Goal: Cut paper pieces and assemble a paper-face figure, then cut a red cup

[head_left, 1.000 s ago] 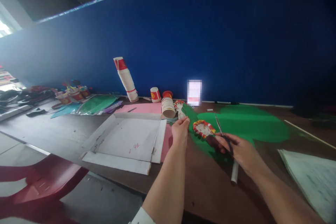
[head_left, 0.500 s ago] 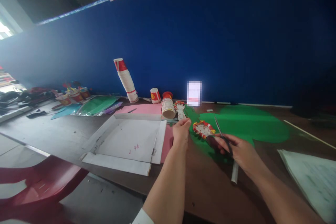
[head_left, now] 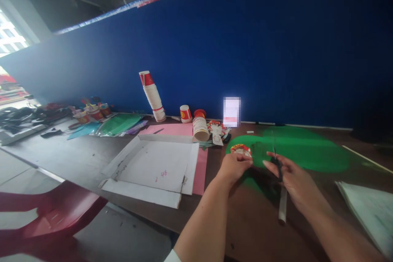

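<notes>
Tabletop (head_left: 254,221), dark brown, blue partition (head_left: 196,49) behind, red chair (head_left: 70,204)

Two hands (head_left: 235,168), one pair of scissors (head_left: 279,168), one white box (head_left: 147,166), one chair (head_left: 70,201); near the far edge of the bench (head_left: 251,221), two cup stacks (head_left: 153,99), one upturned cup (head_left: 185,114).

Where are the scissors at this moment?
In the head view, right of centre, the scissors are in the right hand, blades pointing away toward the green sheet, with the left hand to their left.
</notes>
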`<state>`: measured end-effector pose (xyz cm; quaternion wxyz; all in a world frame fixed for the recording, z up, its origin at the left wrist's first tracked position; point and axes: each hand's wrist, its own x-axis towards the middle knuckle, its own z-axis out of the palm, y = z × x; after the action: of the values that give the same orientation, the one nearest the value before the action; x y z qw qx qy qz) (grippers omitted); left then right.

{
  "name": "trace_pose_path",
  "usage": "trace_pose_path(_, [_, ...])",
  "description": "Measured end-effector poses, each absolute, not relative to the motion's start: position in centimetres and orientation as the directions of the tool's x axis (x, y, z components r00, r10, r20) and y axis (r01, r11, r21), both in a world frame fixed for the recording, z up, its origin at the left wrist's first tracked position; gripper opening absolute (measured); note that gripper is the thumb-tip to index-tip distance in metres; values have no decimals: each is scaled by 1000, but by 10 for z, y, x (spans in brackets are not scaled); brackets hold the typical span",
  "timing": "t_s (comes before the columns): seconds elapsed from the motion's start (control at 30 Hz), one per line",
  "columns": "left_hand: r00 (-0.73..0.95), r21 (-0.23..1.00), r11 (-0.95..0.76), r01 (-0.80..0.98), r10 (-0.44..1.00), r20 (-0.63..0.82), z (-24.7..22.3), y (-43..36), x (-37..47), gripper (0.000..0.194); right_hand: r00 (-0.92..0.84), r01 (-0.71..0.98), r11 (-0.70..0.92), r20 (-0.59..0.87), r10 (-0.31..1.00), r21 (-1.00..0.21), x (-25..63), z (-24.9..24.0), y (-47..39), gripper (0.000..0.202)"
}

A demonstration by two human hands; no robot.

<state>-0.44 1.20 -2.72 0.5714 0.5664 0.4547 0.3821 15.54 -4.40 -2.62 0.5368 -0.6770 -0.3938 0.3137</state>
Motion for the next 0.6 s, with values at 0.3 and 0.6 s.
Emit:
trace_pose_path(0.3, [354, 986, 51, 161, 929, -106, -28, 9, -2, 17, 449, 193, -134, -34, 893, -972, 150, -14, -50, 52])
trace_pose_path(0.6, [345, 992, 42, 122, 935, -81, -29, 15, -4, 21, 455, 152, -112, -31, 890, -982, 157, -28, -46, 56])
